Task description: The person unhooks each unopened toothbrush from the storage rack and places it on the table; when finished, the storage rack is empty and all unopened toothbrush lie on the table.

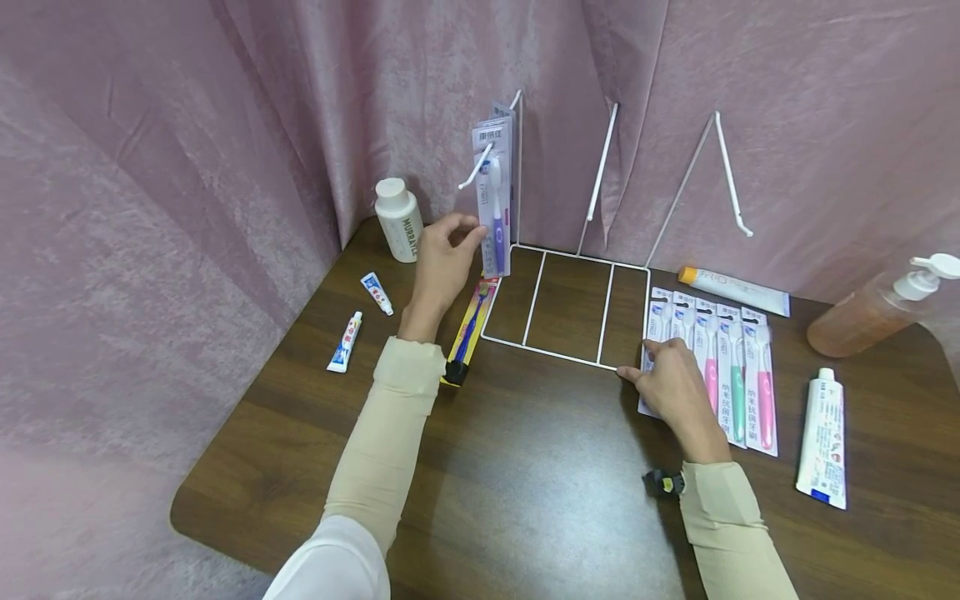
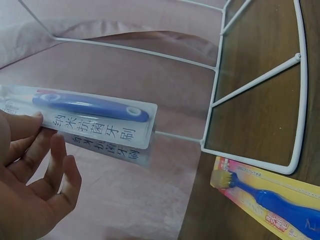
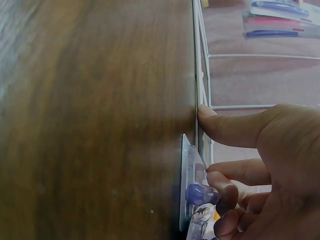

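a: where is the left hand (image 1: 444,265)?

b: up at the white wire rack (image 1: 567,308), fingertips pinching the lower edge of a packaged purple toothbrush (image 1: 494,212) that hangs on the rack's leftmost hook. more packs hang behind it on the same hook.

a: and in the left wrist view?

b: the fingers (image 2: 30,131) hold the pack's edge, the thumb below it. a yellow pack with a blue toothbrush (image 2: 272,197) lies on the surface just below and right of that hand, beside the rack's base.

a: the right hand (image 1: 675,385)?

b: it rests on the brown surface (image 1: 517,467), thumb tip touching the near right corner of the rack's base, curled fingers lying on a row of toothbrush packs (image 1: 720,367). the right wrist view shows the thumb (image 3: 227,125) against the wire and the other fingers bent over a pack.

a: what else is near it?

b: a toothpaste tube (image 1: 822,437) to its right, well apart, and a pump bottle (image 1: 877,310) farther back. a white bottle (image 1: 398,219) stands just left of the left hand.
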A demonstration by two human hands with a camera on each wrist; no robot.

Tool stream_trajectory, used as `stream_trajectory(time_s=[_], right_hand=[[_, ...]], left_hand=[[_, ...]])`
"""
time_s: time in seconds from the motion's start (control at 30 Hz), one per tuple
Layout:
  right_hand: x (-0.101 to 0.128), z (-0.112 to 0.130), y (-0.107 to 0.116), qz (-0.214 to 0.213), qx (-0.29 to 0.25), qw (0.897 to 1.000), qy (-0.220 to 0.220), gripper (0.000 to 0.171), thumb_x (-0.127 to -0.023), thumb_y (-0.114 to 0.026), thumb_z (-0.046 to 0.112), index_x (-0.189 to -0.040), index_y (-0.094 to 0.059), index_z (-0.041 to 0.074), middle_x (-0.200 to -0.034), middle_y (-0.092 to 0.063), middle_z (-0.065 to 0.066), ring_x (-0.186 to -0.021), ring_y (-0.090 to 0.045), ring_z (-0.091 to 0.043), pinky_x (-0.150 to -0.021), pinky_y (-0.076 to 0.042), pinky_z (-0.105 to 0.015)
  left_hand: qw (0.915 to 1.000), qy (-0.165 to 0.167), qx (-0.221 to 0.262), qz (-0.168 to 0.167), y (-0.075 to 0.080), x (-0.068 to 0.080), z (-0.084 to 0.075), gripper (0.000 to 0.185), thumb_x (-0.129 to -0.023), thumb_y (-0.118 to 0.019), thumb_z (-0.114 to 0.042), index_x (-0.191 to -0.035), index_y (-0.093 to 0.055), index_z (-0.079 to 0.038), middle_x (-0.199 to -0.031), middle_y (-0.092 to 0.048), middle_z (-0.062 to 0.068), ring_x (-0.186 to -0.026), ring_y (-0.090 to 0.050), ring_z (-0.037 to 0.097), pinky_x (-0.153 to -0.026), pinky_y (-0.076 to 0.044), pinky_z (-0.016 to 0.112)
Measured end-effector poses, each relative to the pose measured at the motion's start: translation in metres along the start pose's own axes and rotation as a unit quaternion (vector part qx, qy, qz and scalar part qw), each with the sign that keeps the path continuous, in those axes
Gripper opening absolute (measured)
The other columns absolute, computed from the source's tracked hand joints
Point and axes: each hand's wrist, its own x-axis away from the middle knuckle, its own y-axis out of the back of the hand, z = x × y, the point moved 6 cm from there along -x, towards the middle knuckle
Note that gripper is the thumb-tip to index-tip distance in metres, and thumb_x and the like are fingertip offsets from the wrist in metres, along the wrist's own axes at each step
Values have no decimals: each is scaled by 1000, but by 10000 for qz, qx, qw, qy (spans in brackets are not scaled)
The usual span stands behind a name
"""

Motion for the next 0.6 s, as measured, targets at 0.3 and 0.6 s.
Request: stream_trajectory(time_s=[0.3, 0.6], right_hand=[[2, 5, 4, 27, -46, 10000, -10, 75, -100, -88, 32, -150, -64, -17, -136, -63, -46, -126, -64, -60, -110, -52, -73], [17, 39, 24, 412, -100, 9985, -360, 73, -103, -85, 27, -153, -58, -20, -142, -58, -49, -129, -60, -62, -113, -50, -72]], left_hand=[[9992, -147, -51, 363, -4, 2, -8, 18, -107, -79, -8, -117, -83, 7, -112, -83, 25, -91, -69, 20, -82, -52, 21], [9920, 246, -524, 1122, -10, 13, 3, 21, -110, -76, -14, -121, -83, 3, -117, -83, 21, -100, -71, 25, -92, -59, 36]])
